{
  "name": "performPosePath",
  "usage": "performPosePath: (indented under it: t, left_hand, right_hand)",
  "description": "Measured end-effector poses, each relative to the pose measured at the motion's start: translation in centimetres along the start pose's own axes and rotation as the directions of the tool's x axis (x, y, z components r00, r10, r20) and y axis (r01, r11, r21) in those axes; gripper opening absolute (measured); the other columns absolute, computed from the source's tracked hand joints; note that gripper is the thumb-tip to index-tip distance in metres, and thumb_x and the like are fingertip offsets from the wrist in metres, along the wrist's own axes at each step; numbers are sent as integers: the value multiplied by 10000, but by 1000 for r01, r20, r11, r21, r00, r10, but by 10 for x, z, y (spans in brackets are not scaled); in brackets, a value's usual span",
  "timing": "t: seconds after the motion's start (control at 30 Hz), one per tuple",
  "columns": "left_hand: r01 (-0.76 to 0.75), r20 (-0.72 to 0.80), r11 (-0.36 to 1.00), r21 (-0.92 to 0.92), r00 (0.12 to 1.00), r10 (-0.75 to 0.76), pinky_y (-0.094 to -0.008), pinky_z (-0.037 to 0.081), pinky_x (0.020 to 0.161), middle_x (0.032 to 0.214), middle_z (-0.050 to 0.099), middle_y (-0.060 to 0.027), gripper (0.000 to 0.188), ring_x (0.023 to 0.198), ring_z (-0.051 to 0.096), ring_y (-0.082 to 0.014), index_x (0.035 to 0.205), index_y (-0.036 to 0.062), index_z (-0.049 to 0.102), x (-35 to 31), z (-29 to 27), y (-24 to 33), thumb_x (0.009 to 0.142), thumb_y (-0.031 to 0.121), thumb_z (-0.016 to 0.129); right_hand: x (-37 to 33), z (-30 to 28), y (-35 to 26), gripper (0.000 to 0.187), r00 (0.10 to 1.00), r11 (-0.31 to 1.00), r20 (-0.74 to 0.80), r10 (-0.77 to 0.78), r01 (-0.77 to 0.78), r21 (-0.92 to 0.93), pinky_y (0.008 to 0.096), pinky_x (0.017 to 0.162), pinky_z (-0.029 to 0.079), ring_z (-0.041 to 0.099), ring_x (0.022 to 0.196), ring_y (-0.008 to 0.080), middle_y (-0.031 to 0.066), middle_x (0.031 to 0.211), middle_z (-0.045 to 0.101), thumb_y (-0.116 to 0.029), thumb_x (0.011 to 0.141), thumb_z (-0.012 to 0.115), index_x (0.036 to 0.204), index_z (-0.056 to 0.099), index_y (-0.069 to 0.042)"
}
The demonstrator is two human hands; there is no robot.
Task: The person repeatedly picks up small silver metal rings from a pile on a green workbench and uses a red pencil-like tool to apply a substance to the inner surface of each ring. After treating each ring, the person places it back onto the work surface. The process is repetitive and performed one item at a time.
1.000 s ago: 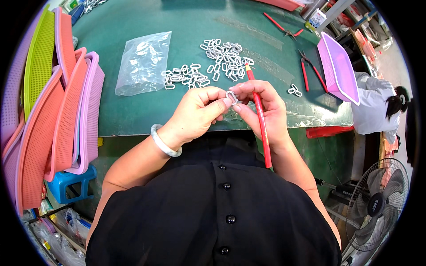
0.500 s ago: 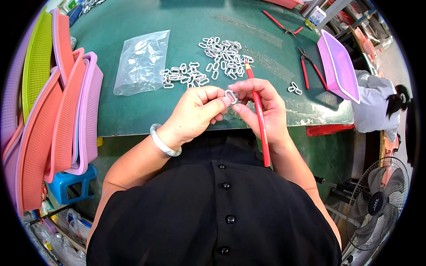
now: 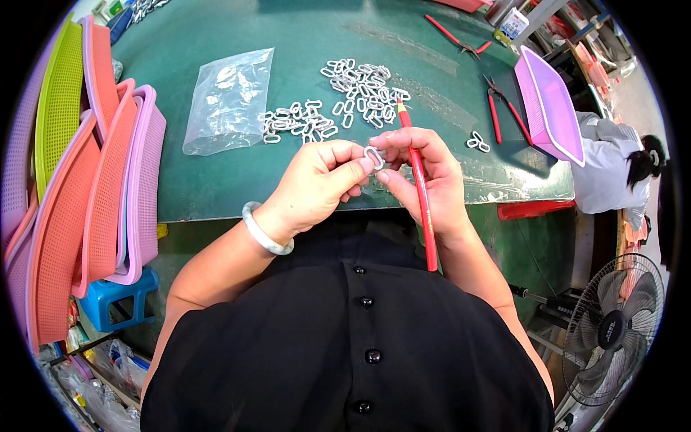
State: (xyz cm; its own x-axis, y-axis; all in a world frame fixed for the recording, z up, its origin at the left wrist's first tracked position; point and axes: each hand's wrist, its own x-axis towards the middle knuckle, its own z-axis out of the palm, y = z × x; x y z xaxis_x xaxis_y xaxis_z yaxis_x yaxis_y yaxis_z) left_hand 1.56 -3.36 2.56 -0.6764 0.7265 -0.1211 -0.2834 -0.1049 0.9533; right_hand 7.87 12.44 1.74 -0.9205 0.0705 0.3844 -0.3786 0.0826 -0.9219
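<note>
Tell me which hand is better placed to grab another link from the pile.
Left, probably. The left hand only pinches the link, while the right hand also holds the red pencil. Both are similarly near the pile.

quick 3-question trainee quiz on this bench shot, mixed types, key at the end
1. True or false: the left hand and the right hand pinch one small white ring between their fingertips.
2. What else does the right hand hold? A) a red pencil B) red-handled pliers C) a clear plastic bag
3. Fill in: the pile of loose white rings lies on the ______ table mat.

Key: 1 true. 2 A; the pliers and the bag lie on the mat, untouched. 3 green.
</note>
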Motion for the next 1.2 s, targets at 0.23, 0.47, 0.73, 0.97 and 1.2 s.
performPosePath:
  t: [0.23, 0.47, 0.73, 0.97, 1.2]
  left_hand:
    - [-17, -1, 999, 34, 1000, 17, -163, 375, 501, 680, 535, 37, 161, 575, 453, -23, 845, 26, 605, 0, 1, 0, 856, 167, 528]
    - [-33, -11, 997, 68, 999, 34, -166, 371, 499, 674, 536, 34, 163, 575, 456, -24, 836, 22, 606, -1, 1, 0, 854, 164, 529]
    - [-32, -9, 998, 51, 999, 33, -174, 379, 514, 689, 551, 28, 154, 580, 457, -26, 840, 18, 611, -2, 2, 2, 850, 151, 535]
    - [-10, -17, 999, 53, 1000, 11, -167, 373, 518, 698, 552, 21, 129, 590, 471, -33, 858, 20, 605, -2, 4, 3, 848, 131, 539]
    - [125, -51, 958, 259, 992, -116, -170, 378, 493, 687, 542, 31, 147, 559, 464, -29, 878, 12, 609, 1, -1, -7, 832, 139, 552]
  right_hand:
    - [0, 0, 0, 340, 1000, 1000, -6, 0, 0, 4, 221, 702, 406, 457, 777, 79, -5, 877, 498, 73, 704, 582, 1017, 536, -52]
    - [-1, 1, -1, 345, 1000, 1000, -7, 1, -1, 12, 222, 710, 403, 455, 777, 77, -4, 873, 493, 75, 702, 580, 1018, 540, -56]
    - [-1, 0, -1, 354, 1000, 1000, -4, -3, 3, 18, 220, 707, 401, 450, 773, 79, -3, 853, 476, 77, 695, 581, 1021, 541, -57]
    - [-1, 0, -4, 375, 999, 999, 17, -35, 35, -35, 254, 731, 429, 498, 794, 99, 21, 901, 535, 72, 686, 593, 1032, 540, -63]
    - [-5, -14, 2, 354, 998, 893, 7, -64, 60, -447, 304, 728, 435, 545, 809, 200, 58, 857, 571, 37, 638, 649, 960, 565, -81]
